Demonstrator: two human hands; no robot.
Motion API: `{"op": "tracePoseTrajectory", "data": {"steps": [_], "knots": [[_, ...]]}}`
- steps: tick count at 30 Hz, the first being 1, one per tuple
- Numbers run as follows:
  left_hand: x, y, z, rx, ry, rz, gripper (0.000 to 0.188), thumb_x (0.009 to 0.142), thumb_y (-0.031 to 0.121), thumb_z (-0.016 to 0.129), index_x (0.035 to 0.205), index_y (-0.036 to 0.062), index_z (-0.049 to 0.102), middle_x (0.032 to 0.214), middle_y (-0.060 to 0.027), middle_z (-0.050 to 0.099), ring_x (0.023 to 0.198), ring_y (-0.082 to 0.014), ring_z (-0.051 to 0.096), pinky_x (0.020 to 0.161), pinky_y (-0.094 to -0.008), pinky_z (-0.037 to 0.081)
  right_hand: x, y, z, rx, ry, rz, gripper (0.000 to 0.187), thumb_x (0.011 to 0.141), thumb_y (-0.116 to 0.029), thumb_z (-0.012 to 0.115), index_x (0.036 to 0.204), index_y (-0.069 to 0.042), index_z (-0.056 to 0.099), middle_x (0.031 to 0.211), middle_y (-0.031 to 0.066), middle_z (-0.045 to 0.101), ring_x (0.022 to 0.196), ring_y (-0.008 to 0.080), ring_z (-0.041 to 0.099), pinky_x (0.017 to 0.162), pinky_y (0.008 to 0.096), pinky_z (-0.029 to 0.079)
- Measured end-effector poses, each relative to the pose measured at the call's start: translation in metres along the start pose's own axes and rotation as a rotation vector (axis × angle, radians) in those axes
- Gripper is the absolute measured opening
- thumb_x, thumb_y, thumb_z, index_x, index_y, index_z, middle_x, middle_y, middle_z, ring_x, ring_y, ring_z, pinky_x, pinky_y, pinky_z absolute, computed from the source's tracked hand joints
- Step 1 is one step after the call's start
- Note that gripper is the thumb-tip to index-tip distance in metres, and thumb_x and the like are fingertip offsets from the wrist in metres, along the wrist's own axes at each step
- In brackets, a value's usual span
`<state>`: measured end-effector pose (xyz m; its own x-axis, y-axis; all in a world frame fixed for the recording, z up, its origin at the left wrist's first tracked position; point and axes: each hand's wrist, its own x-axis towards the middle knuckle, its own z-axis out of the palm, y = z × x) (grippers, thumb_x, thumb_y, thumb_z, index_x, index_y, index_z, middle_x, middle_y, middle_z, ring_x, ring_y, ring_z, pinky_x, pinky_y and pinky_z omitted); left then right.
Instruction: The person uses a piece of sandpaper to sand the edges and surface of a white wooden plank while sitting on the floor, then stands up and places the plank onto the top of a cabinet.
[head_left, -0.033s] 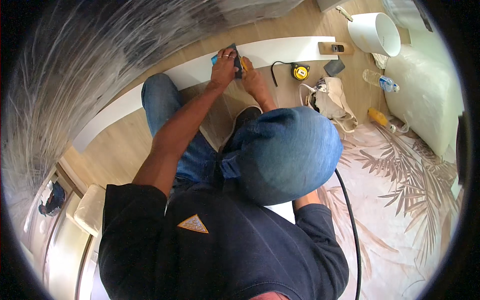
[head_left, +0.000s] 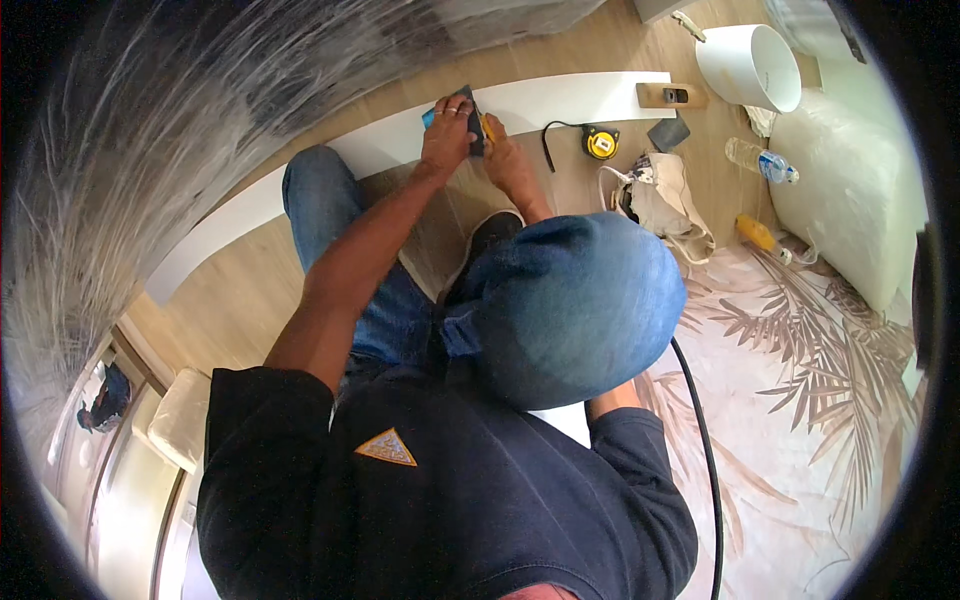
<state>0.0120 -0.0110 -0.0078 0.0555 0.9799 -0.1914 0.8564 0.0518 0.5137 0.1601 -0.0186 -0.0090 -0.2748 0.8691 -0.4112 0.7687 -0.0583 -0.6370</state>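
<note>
A long white strip [head_left: 395, 138] lies on the wooden floor beyond my knees. My left hand [head_left: 449, 138] presses a dark flat plate [head_left: 474, 140] down across the strip, fingers bent over it. A bit of blue [head_left: 428, 118] shows beside those fingers. Against the plate's right edge, my right hand [head_left: 512, 165] grips a yellow-handled tool [head_left: 488, 130], which looks like a utility knife. Its blade cannot be made out. To the right of that hand sits a yellow and black tape measure [head_left: 600, 143], with a black strap [head_left: 547, 148] beside it.
A wooden block plane [head_left: 655, 96] rests on the strip's right end, near a dark square piece [head_left: 669, 133]. Farther right are a white bucket [head_left: 748, 68], a plastic bottle [head_left: 757, 160], a cloth bag [head_left: 672, 195] and a yellow bottle [head_left: 757, 235]. A black cable [head_left: 703, 440] runs at my right.
</note>
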Motion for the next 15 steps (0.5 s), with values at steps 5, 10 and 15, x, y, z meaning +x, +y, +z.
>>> {"op": "tracePoseTrajectory", "data": {"steps": [5, 10, 15], "knots": [[0.001, 0.001, -0.002, -0.010, -0.006, 0.004, 0.062, 0.071, 0.008, 0.079, 0.127, 0.0010, 0.055, 0.135, -0.0103, 0.047, 0.131, -0.0337, 0.040, 0.106, -0.0406, 0.043, -0.012, 0.000, -0.002, 0.149, 0.004, -0.010, 0.051, 0.096, -0.015, 0.049, 0.145, -0.012, 0.036, 0.107, 0.0313, 0.063, 0.090, 0.0518, 0.061, 0.079, 0.0583, 0.047], [0.001, 0.000, -0.002, -0.007, -0.014, -0.003, 0.062, 0.071, 0.008, 0.079, 0.127, 0.0005, 0.055, 0.134, -0.0102, 0.047, 0.130, -0.0327, 0.041, 0.107, -0.0395, 0.042, -0.025, 0.009, 0.003, 0.152, 0.045, -0.058, 0.048, 0.096, -0.015, 0.049, 0.143, -0.011, 0.039, 0.103, 0.0316, 0.063, 0.088, 0.0512, 0.060, 0.074, 0.0559, 0.048], [0.003, -0.002, 0.004, 0.020, -0.013, -0.017, 0.060, 0.071, 0.009, 0.079, 0.126, 0.0006, 0.056, 0.134, -0.0097, 0.048, 0.130, -0.0320, 0.041, 0.107, -0.0387, 0.041, -0.041, 0.005, -0.007, 0.095, 0.006, -0.020, 0.045, 0.095, -0.013, 0.050, 0.140, -0.010, 0.043, 0.101, 0.0315, 0.063, 0.088, 0.0497, 0.061, 0.072, 0.0540, 0.049]]}}
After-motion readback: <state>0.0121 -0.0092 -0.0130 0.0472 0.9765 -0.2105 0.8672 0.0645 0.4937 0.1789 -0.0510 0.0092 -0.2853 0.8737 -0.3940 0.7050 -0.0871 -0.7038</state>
